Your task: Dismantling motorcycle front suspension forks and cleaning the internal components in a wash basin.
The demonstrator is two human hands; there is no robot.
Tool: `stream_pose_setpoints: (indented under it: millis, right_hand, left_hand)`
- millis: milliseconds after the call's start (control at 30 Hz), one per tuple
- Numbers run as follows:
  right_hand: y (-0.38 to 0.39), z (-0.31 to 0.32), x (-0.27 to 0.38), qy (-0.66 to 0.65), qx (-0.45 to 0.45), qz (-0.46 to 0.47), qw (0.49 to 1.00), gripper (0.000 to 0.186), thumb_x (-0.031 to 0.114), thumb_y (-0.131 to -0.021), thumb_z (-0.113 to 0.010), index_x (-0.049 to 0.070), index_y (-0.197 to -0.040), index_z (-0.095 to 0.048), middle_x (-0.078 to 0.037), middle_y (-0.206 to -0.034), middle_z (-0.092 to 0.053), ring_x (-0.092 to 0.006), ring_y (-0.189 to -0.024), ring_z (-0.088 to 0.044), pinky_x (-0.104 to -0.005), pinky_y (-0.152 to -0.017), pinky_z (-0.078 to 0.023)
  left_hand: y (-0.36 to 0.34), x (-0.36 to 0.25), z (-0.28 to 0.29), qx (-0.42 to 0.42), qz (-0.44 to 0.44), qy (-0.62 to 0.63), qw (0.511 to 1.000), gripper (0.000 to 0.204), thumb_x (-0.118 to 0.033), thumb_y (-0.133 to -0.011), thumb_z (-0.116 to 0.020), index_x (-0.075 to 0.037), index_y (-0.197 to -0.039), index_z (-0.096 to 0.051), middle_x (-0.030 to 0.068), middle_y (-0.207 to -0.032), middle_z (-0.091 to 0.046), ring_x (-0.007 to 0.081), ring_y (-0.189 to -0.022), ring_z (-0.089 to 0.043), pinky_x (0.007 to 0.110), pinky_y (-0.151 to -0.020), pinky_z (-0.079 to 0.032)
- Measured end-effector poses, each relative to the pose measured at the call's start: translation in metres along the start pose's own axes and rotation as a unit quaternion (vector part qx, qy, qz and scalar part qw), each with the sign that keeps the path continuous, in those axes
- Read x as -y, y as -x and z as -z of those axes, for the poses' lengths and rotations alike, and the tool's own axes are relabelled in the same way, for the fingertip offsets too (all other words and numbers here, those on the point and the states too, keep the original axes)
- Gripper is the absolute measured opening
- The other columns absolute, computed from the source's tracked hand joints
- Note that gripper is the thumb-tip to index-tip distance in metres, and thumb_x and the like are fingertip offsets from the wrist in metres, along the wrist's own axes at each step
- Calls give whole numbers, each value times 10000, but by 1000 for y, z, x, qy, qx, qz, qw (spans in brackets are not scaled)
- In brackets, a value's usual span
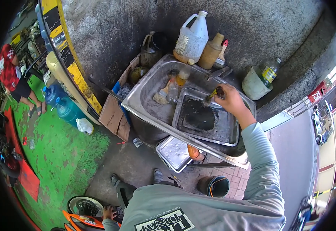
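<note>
My right hand (pixel 229 101) is closed round a paintbrush (pixel 207 101) with dark, wet-looking bristles. The brush hangs over a square metal tray (pixel 235 133) with dark liquid in it. That tray sits inside a dirty stainless steel sink (pixel 137 95). Left of the tray, another brush (pixel 161 96) and a clear plastic bottle (pixel 172 91) lie in the basin. Down at the lower edge, my left hand (pixel 108 212) is beside a dark part and an orange motorcycle (pixel 84 220); its fingers are too small to read.
Behind the sink stand a white jug (pixel 193 38), a tan bottle (pixel 211 52) and a red-handled brush (pixel 223 50). A black bucket (pixel 213 186) and a silver tray (pixel 172 152) are below. Blue water jugs (pixel 68 111) stand left; a person in red (pixel 12 71) is farther off.
</note>
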State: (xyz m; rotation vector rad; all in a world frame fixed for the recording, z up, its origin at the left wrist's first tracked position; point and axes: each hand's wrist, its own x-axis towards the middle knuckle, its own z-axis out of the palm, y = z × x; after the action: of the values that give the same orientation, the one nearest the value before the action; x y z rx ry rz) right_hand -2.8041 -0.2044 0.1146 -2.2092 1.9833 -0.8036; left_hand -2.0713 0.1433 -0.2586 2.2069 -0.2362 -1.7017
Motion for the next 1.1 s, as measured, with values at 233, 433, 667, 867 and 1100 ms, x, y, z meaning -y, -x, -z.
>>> stream_pose_setpoints:
  millis: [233,433,667,867,1100]
  right_hand:
    - [8,38,18,16,-55,79,995,282,51,-747,-693,-26,-1007,-616,-122,-844,-621,-215,-748,-623,-326,-714,-500]
    - [9,76,35,-32,-120,30,992,255,26,-772,-655,-24,-1014,-594,-55,-813,-618,-104,-780,-600,-262,-714,-480]
    - [9,118,38,-53,-350,37,935,193,16,-856,-620,-4,-1042,-574,-22,-881,-603,-92,-814,-558,-245,-741,-462]
    - [42,31,-3,18,-262,-118,958,186,85,-815,-676,0,-962,-601,-95,-802,-644,-132,-747,-581,-309,-670,-479]
    - [41,30,7,-82,-225,-99,966,172,48,-820,-655,-3,-970,-588,-60,-776,-625,-100,-738,-578,-268,-671,-470]
  left_hand:
    - [-16,-29,-13,4,-19,-11,1000,383,-251,-916,-572,-193,-1275,-449,120,-1215,-576,390,-937,-646,617,-803,-456]
    - [-24,-39,-17,9,-19,-9,1000,441,-234,-914,-574,-179,-1323,-419,163,-1254,-570,400,-966,-645,623,-808,-455]
    - [-4,-45,-15,3,-20,28,999,185,-157,-904,-560,-90,-1072,-601,117,-1010,-659,270,-914,-668,434,-673,-551]
    - [8,-46,-15,6,-26,8,1000,204,-163,-903,-562,-100,-1096,-582,120,-1024,-653,279,-918,-666,445,-684,-544]
    - [4,-42,5,3,-32,2,999,230,-171,-902,-563,-113,-1125,-560,123,-1041,-646,290,-923,-662,457,-698,-536]
